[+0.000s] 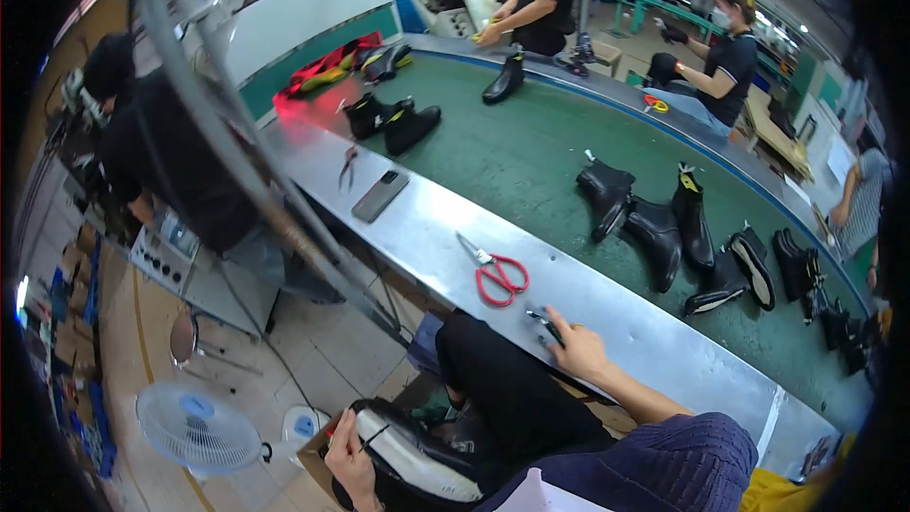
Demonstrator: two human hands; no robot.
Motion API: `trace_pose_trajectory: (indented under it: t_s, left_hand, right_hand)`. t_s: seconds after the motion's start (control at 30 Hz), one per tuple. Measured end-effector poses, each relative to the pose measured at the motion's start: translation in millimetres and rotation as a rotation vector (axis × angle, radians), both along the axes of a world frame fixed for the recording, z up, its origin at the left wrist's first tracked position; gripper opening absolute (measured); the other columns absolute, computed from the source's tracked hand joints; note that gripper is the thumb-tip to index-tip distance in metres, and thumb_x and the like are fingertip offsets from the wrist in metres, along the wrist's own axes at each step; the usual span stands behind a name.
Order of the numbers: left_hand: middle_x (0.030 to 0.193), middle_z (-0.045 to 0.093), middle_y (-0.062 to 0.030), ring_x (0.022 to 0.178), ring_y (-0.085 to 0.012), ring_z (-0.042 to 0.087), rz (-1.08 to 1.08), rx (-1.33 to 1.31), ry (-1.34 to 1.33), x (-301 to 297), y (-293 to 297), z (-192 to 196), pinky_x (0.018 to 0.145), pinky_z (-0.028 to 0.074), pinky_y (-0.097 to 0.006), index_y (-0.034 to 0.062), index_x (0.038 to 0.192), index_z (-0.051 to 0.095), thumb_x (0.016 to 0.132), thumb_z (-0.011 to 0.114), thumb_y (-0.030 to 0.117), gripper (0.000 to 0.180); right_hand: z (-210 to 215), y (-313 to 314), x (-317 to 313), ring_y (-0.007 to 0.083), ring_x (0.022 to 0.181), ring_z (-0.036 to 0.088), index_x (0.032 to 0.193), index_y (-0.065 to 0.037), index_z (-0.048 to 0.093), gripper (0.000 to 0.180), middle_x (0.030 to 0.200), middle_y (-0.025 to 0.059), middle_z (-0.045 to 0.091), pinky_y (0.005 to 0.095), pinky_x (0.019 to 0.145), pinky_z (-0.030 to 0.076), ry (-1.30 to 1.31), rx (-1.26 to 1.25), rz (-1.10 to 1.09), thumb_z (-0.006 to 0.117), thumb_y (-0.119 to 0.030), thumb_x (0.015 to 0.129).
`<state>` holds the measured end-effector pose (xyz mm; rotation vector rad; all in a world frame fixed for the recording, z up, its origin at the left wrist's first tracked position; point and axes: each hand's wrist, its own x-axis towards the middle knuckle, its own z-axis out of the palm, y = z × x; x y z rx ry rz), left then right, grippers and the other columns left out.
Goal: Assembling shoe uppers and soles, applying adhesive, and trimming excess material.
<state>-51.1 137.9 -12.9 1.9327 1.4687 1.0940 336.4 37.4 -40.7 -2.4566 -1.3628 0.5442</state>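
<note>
In my lap lies a black boot [417, 460], turned so its pale, unfinished sole faces up. My left hand [353, 466] is closed at the boot's near left edge, fingers pressed together, with a thin dark strip beside them. Over the metal ledge [626, 346], my right hand [580, 349] grips a small pair of dark-handled pliers [542, 322]. Red-handled scissors [500, 279] lie on the ledge just beyond the pliers.
A green conveyor belt [512, 152] carries several black boots [654, 237]. A phone [381, 196] and pincers [348, 167] lie farther left on the ledge. A metal post [246, 180] rises at left, near a fan [201, 429]. Co-workers [725, 66] sit across the belt.
</note>
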Motion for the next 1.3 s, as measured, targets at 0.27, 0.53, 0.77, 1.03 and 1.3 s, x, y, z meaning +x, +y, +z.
trace_pose_trajectory:
  t_s: [0.27,0.53,0.77,1.03,1.3]
  left_hand:
    - [0.106,0.066,-0.0158,0.097,-0.0248,0.061,0.033,-0.212,0.037,4,3,21,0.088,0.047,-0.032,0.0042,0.118,0.063,0.097,0.055,0.02,0.028]
    - [0.103,0.067,-0.0129,0.094,-0.0155,0.058,0.116,-0.281,0.026,-2,-3,-1,0.082,0.046,-0.027,-0.0037,0.119,0.061,0.097,0.054,0.015,0.03]
    - [0.104,0.069,-0.0208,0.094,-0.03,0.068,0.08,0.031,0.192,-1,1,-6,0.083,0.051,-0.034,-0.002,0.111,0.066,0.091,0.053,0.003,0.025]
    - [0.119,0.063,-0.0139,0.097,-0.0199,0.062,0.179,-0.024,-0.183,19,-25,-9,0.087,0.046,-0.028,-0.0011,0.134,0.048,0.095,0.053,0.009,0.04]
    - [0.126,0.056,-0.0199,0.115,-0.0254,0.056,0.243,-0.394,-0.493,41,-71,-10,0.099,0.041,-0.033,-0.0056,0.138,0.04,0.096,0.056,0.024,0.053]
  right_hand:
    - [-53,16,40,0.0381,0.115,0.052,0.124,-0.008,0.054,0.047,0.119,0.0229,0.054,0.047,0.094,0.046,-0.228,0.365,0.011,0.065,-0.013,0.078]
    - [-68,166,22,0.0355,0.113,0.053,0.111,0.003,0.055,0.038,0.119,0.0249,0.053,0.0455,0.092,0.048,-0.085,0.31,0.087,0.067,-0.014,0.079]
    - [-92,174,38,0.0366,0.082,0.066,0.098,0.0,0.062,0.03,0.088,0.022,0.066,0.0464,0.073,0.054,0.054,0.305,0.002,0.069,-0.018,0.075]
    - [43,68,-14,0.0061,0.06,0.045,0.116,-0.002,0.059,0.042,0.077,-0.0016,0.056,0.0213,0.054,0.035,1.373,-0.117,0.16,0.073,-0.021,0.081]
    - [97,7,-98,0.0023,0.067,0.041,0.119,-0.006,0.048,0.078,0.079,-0.0073,0.04,0.0166,0.057,0.033,1.611,-0.767,0.401,0.062,-0.07,0.077]
